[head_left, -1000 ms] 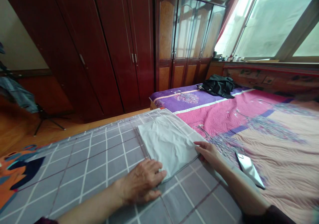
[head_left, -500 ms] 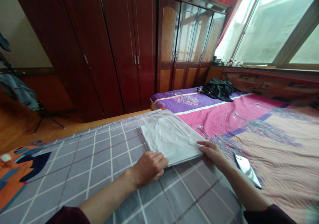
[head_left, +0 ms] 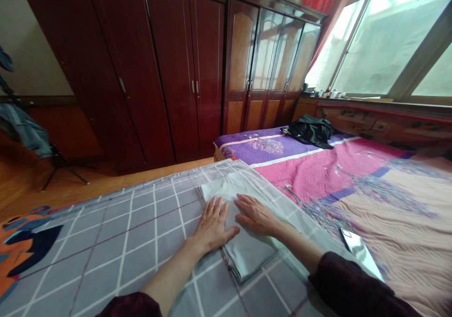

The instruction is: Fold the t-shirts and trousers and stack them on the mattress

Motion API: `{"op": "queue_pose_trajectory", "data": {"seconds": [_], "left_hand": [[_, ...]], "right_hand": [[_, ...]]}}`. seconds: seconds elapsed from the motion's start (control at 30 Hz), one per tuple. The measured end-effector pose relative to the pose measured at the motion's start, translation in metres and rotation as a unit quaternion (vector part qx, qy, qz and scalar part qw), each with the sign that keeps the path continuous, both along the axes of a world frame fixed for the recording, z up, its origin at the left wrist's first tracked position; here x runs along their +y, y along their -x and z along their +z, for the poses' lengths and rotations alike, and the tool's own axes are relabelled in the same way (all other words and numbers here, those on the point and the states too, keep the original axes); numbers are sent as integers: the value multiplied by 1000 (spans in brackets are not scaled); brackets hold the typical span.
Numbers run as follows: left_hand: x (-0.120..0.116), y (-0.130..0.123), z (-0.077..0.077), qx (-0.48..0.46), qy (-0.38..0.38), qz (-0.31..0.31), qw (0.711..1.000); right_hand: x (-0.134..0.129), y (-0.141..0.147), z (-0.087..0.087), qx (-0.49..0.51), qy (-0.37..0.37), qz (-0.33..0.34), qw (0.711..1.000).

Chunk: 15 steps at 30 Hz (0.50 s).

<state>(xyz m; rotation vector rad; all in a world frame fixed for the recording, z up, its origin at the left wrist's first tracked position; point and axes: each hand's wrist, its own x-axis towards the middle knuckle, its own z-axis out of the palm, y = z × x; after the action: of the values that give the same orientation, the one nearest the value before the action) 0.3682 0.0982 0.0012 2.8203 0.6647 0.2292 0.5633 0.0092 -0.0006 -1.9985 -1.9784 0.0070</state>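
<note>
A folded pale grey-white cloth lies flat on the grey checked sheet. Its near edge shows several layers, and its exact kind is hard to make out. My left hand rests flat over the cloth's left edge, fingers stretched forward and thumb spread to the right. Pressed palm-down on the middle of the cloth, my right hand has its fingers pointing left towards the other hand. Neither hand grips anything. The forearms hide part of the cloth's right side.
A phone lies on the pink and beige quilt at right. Black clothing is heaped farther back. An orange and navy patterned item lies at far left. Dark red wardrobes line the wall; a tripod stand is on the floor.
Both hands have let go of the cloth's near corners and now lie flat on top of it. The cloth reaches closer to me and looks narrower. The view has shifted slightly.
</note>
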Motion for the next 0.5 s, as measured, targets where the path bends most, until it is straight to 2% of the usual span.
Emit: {"op": "queue_pose_trajectory", "data": {"seconds": [0.07,0.17,0.27,0.43,0.5], "left_hand": [[2,0,-7,14,16,6,1000],[2,1,-9,16,26,8,1000],[3,1,-7,14,39,16,999],[6,0,-10,2,61,24,998],[6,0,-12,-3,68,23,997]], "right_hand": [[19,-5,-2,-18,13,-6,1000],[43,-16,-1,-39,20,-47,998],[63,-21,0,-55,38,-33,997],[92,-11,3,-69,40,-62,995],[103,0,2,-72,47,-37,996]]}}
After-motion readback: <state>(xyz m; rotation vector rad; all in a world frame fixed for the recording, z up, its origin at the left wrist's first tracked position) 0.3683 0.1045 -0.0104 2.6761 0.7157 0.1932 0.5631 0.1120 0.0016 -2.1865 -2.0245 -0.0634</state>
